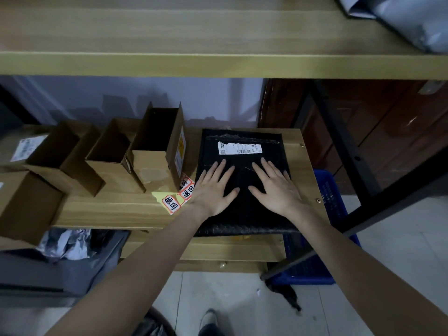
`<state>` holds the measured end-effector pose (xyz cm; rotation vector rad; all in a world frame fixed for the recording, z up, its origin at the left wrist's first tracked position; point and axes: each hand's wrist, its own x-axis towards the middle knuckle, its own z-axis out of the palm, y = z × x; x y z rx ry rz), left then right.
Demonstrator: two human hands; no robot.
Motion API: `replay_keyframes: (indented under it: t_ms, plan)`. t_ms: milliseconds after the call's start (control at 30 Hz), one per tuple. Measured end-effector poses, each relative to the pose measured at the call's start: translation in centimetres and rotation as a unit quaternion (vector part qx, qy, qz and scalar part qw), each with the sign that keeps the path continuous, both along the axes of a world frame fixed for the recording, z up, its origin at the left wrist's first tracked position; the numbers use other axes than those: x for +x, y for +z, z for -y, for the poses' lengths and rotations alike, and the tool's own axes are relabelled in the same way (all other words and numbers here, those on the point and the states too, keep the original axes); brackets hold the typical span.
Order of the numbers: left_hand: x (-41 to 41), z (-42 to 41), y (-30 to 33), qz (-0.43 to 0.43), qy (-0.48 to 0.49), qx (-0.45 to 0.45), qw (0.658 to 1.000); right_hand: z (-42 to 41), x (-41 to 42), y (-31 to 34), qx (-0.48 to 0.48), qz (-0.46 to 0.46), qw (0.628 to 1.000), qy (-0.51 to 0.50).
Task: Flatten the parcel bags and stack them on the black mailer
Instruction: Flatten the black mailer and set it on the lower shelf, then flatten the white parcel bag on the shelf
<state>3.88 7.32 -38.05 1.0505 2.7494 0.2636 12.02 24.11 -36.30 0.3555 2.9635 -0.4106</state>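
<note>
Cardboard boxes (pixel 116 151) stand open along the left of the shelf (pixel 109 209), beside loose return stickers (pixel 179 195). On the right lies the black mailer (pixel 242 214), where my left hand (pixel 213 190) and right hand (pixel 276 190) press flat, fingers (pixel 219 168) spread straight and gripping nothing.

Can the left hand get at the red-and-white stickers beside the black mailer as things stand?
Probably yes. The left hand lies flat on the black mailer, right beside the stickers, which lie uncovered on the shelf board.
</note>
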Motion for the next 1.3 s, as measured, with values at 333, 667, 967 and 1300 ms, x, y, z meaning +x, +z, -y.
replay_keyframes:
  t_ms: [333, 667, 967, 1300]
  plan:
    - [4.3, 2.3, 7.5, -0.108, -0.038, 0.065, 0.991, 1.9, 5.2, 7.4, 0.010, -0.068, 0.997, 0.037]
    - [10.6, 7.6, 16.5, -0.207, -0.065, 0.137, 0.966, 4.8, 11.7, 16.6, -0.004, -0.186, 0.979, 0.080]
    - [12.6, 12.2, 25.3, -0.306, -0.045, 0.193, 0.931, 8.7, 14.2, 26.1, 0.017, -0.311, 0.940, 0.142]
    - [7.7, 17.0, 32.8, -0.359, 0.043, 0.256, 0.897, 10.7, 10.3, 32.6, -0.009, -0.378, 0.907, 0.186]
